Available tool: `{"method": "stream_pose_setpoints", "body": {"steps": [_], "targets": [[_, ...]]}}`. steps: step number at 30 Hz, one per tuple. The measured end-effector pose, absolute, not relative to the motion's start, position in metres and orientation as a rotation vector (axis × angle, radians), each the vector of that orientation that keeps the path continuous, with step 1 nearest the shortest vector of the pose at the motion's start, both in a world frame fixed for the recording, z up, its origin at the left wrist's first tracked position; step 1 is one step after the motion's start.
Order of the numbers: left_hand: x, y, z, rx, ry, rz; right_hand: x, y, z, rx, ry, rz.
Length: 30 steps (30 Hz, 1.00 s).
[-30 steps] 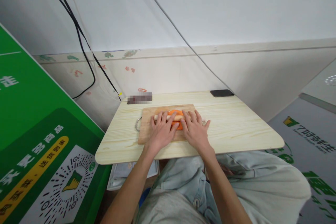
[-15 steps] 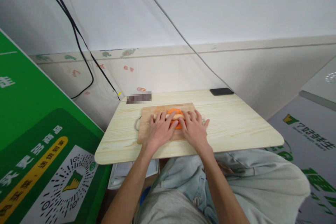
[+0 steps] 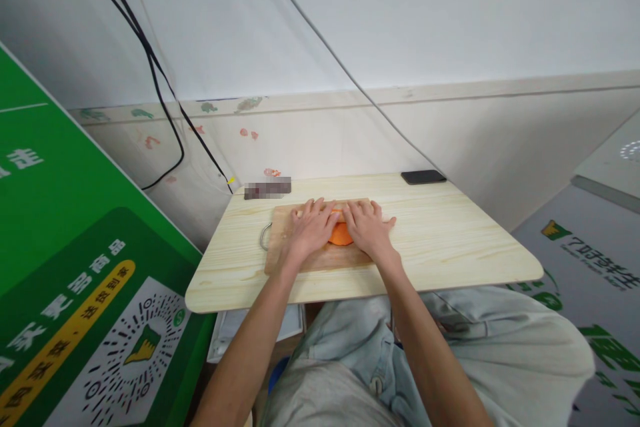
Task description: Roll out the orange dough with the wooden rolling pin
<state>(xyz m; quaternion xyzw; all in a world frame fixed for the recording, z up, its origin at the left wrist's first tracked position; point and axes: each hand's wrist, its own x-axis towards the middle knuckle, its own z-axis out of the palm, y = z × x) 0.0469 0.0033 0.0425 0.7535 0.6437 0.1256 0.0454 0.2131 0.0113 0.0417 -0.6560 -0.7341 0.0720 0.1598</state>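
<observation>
A flattened orange piece of dough or clay point(image 3: 341, 235) lies on a wooden cutting board point(image 3: 280, 257) with a metal handle at its left end. Across the orange sheet runs a pale rolling pin point(image 3: 340, 215), mostly hidden under my hands. My left hand point(image 3: 313, 227) rests on the pin's left part, palm down, fingers stretched forward and spread. On the right part lies my right hand point(image 3: 369, 227), also flat, its thumb pointing inward and its fingers extended. Neither hand is wrapped round the pin.
The board sits on a light wood-grain table point(image 3: 450, 247). A black phone point(image 3: 423, 177) lies at the back right, and a blurred dark object point(image 3: 267, 188) at the back left. A wall stands behind, with cables point(image 3: 163, 73) hanging down it. A green panel point(image 3: 100, 227) flanks the left.
Both hands have slid forward, away from me, with the rolling pin moving toward the board's far edge. More of the orange sheet shows on the near side. The view has shifted slightly.
</observation>
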Motion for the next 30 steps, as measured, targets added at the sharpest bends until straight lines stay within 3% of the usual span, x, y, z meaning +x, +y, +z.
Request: {"method": "stream_pose_setpoints", "body": {"steps": [13,24,30], "targets": [[0.043,-0.046,0.024,2.408,1.927,0.474,0.212,-0.045,0.012,-1.878,-2.083,-0.066],[0.050,0.000,0.047,2.292,1.958,0.331,0.209,0.005,0.039,-1.866,-2.109,-0.028],[0.051,-0.024,0.041,2.315,1.965,0.396,0.214,-0.017,0.028,-1.841,-2.080,0.023]]}}
